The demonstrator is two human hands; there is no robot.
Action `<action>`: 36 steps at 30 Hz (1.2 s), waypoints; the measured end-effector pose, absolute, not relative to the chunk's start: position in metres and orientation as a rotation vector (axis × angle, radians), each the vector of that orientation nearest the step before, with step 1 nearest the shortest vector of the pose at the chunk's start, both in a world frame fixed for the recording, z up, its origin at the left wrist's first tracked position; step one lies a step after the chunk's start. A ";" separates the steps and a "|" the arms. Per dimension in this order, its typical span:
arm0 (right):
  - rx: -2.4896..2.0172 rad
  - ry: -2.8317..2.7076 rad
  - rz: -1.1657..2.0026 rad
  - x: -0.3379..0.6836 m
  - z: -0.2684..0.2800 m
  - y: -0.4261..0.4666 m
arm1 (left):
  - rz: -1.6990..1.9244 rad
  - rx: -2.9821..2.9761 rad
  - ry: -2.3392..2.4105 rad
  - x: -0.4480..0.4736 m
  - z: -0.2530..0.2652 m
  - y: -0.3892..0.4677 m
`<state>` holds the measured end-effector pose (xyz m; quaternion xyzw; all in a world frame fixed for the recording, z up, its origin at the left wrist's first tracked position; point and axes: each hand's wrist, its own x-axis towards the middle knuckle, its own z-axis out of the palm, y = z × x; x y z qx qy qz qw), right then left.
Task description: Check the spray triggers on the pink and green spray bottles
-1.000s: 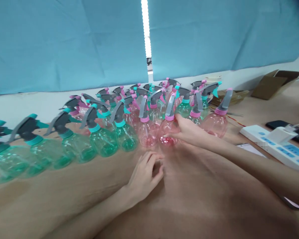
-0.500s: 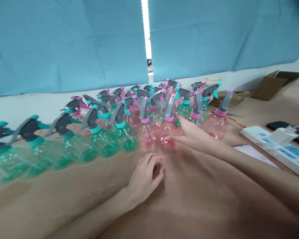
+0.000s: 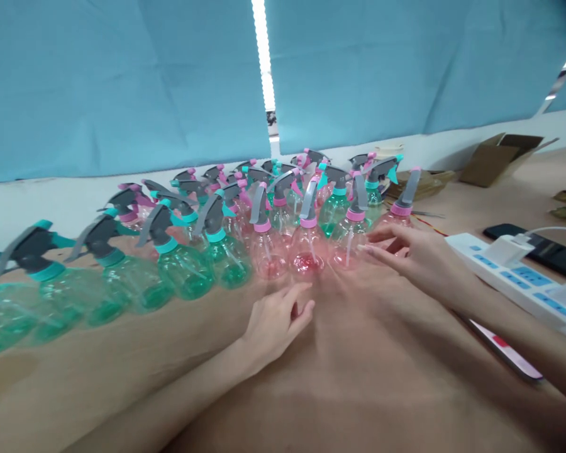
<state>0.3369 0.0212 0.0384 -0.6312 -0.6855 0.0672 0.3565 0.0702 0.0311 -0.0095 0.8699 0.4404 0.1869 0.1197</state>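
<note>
My right hand (image 3: 419, 258) is at the right end of the front row, fingers loosely bent and thumb apart, holding nothing. Its fingertips are at the side of a pink spray bottle (image 3: 348, 244); whether they touch it I cannot tell. Partly behind this hand stands another pink spray bottle (image 3: 393, 220). My left hand (image 3: 276, 324) rests on the table, fingers slightly curled, thumb apart, nothing in it. Just beyond it are a pink spray bottle with a red bottom (image 3: 308, 248) and a paler pink one (image 3: 268, 251). Green spray bottles (image 3: 186, 270) continue the row leftward.
Behind the front row stand several more spray bottles (image 3: 283, 217). On the right lie a white power strip (image 3: 514, 270) with a plugged-in charger (image 3: 509, 250), a black phone (image 3: 551, 255) and another phone (image 3: 509, 352). An open cardboard box (image 3: 488, 160) sits farther back.
My right hand has left the pink bottle with the red bottom and moved right. The pink bottle to its right now stands in the front row. My left hand stays nearly still; the view has shifted.
</note>
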 end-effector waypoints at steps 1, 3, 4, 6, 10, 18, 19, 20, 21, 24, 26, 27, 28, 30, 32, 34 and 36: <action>-1.648 -1.776 0.133 0.340 0.038 0.023 | 0.519 2.563 1.299 0.076 -0.009 0.035; -1.682 -1.782 0.078 0.344 0.036 0.027 | 0.483 2.601 1.320 0.087 -0.008 0.042; -1.703 -1.778 0.059 0.346 0.035 0.028 | 0.473 2.617 1.331 0.091 -0.008 0.045; -1.745 -1.772 0.052 0.347 0.035 0.032 | 0.468 2.641 1.356 0.098 -0.008 0.051; -1.789 -1.811 0.055 0.344 0.038 0.039 | 0.474 2.668 1.393 0.101 -0.010 0.055; -1.826 -1.779 0.192 0.337 0.043 0.055 | 0.486 2.693 1.395 0.099 -0.012 0.056; -1.828 -1.775 0.212 0.337 0.042 0.057 | 0.491 2.694 1.390 0.099 -0.012 0.056; -1.833 -1.773 0.222 0.337 0.041 0.059 | 0.497 2.694 1.383 0.099 -0.012 0.056; -1.840 -1.773 0.225 0.337 0.039 0.062 | 0.505 2.694 1.375 0.099 -0.012 0.056; -1.848 -1.776 0.222 0.337 0.034 0.068 | 0.537 2.691 1.342 0.097 -0.012 0.055; -1.849 -1.769 0.209 0.337 0.032 0.071 | 0.563 2.683 1.317 0.096 -0.012 0.053; -1.851 -1.763 0.197 0.337 0.031 0.072 | 0.579 2.677 1.303 0.095 -0.012 0.051; -1.853 -1.756 0.184 0.336 0.030 0.073 | 0.594 2.670 1.287 0.094 -0.011 0.050; -1.848 -1.747 0.157 0.336 0.029 0.072 | 0.628 2.653 1.254 0.092 -0.010 0.047; -1.833 -1.755 0.142 0.337 0.028 0.069 | 0.667 2.631 1.223 0.090 -0.009 0.044; -1.811 -1.774 0.140 0.337 0.026 0.063 | 0.709 2.602 1.198 0.088 -0.008 0.041; -1.787 -1.796 0.134 0.337 0.025 0.054 | 0.756 2.565 1.180 0.085 -0.006 0.038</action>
